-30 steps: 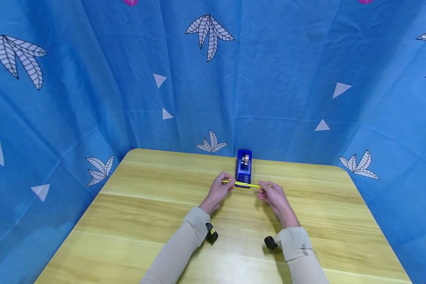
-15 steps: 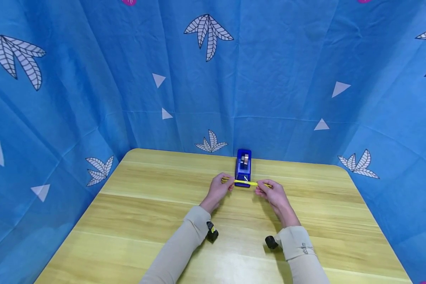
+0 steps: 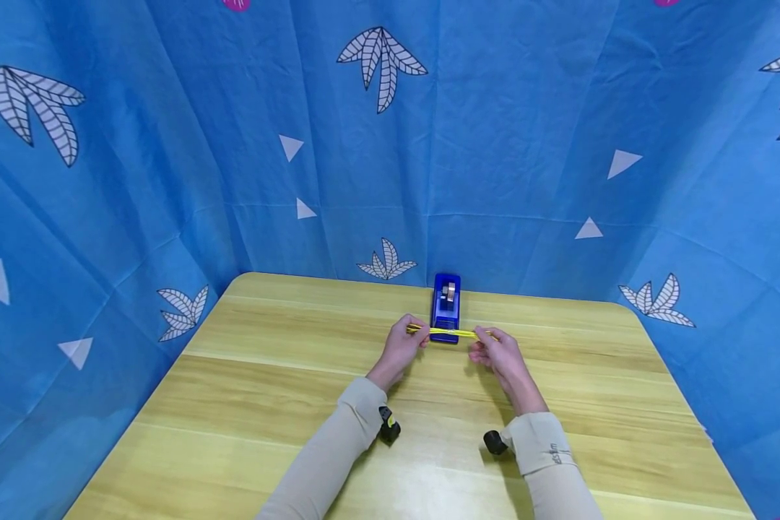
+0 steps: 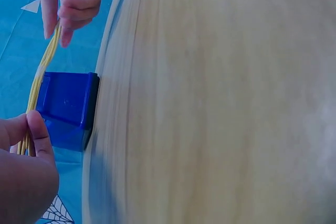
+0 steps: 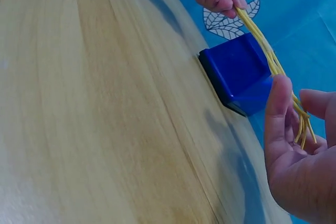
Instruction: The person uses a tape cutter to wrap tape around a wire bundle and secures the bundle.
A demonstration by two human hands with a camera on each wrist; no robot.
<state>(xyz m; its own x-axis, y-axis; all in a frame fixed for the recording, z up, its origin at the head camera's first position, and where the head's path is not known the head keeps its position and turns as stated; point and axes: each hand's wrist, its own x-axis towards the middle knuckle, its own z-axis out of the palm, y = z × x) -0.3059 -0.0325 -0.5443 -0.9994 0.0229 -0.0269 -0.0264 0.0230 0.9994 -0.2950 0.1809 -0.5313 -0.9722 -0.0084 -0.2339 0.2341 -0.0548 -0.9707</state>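
Observation:
A bundle of thin yellow strands point(image 3: 453, 332) is stretched between the two hands above the table; whether they are wire or cord I cannot tell. The left hand point(image 3: 403, 343) pinches one end between thumb and fingers. Near the other end, the right hand point(image 3: 502, 355) holds it with thumb and forefinger, and loose strand tips point(image 5: 303, 129) hang past its fingers in the right wrist view. A pale band, perhaps clear tape point(image 4: 40, 71), shows around the bundle's middle. Just behind the bundle stands a blue tape dispenser point(image 3: 445, 303) carrying a small roll.
The wood-grain table point(image 3: 266, 404) spreads in front of and beside the hands. A blue patterned curtain point(image 3: 494, 144) hangs along its back and sides. Small black wrist cameras point(image 3: 494, 442) are worn at both sleeves.
A small whitish piece stood up from the bundle's middle half a second ago; now it lies close against the strands. The bundle is a little more level than a second ago; both hands keep hold.

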